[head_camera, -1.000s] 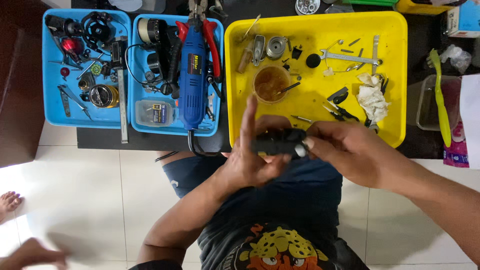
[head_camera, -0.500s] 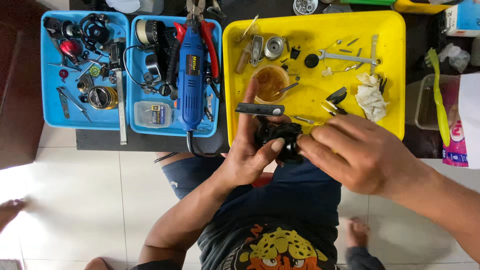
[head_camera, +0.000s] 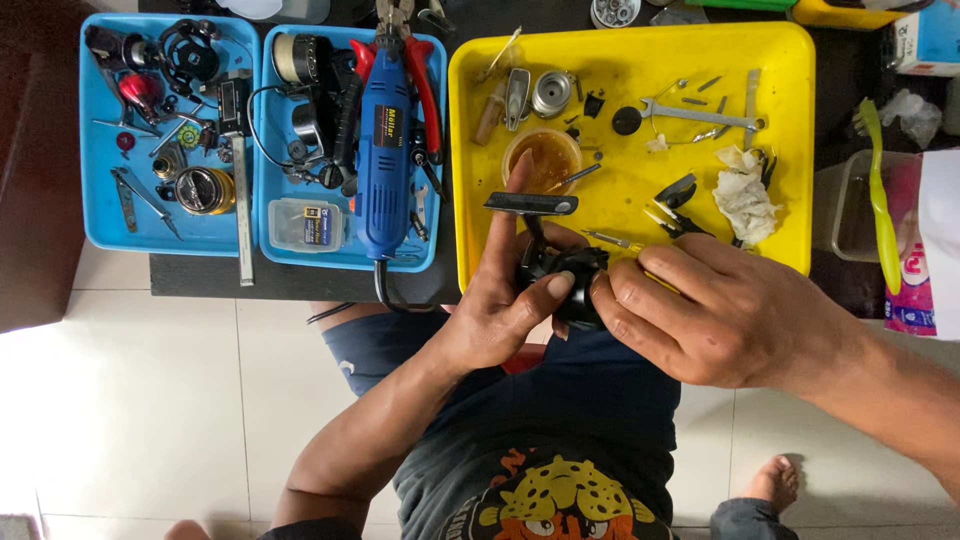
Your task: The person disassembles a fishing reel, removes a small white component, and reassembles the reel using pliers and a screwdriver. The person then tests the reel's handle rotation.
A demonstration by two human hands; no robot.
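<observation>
Here, both hands grip a small black fishing reel (head_camera: 562, 272) at frame centre: left hand (head_camera: 505, 305) wrapped around it, right hand (head_camera: 715, 310) pinching its side. Just above lies the yellow tray (head_camera: 780, 60); two blue trays (head_camera: 210, 235) sit upper left on the table (head_camera: 300, 282).

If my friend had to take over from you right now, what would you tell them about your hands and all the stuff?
Left hand: wrapped around the black fishing reel body, thumb across its front, index finger pointing up along its foot.
Right hand: fingertips on the reel's right side.
The reel is held in the air at the near edge of the yellow tray.
Done: the reel is partly stripped; small parts, a wrench, a crumpled tissue and a small cup of amber grease lie in the yellow tray.
Left: those loose parts are not yet back on. The blue rotary tool lies in a blue tray.
</observation>
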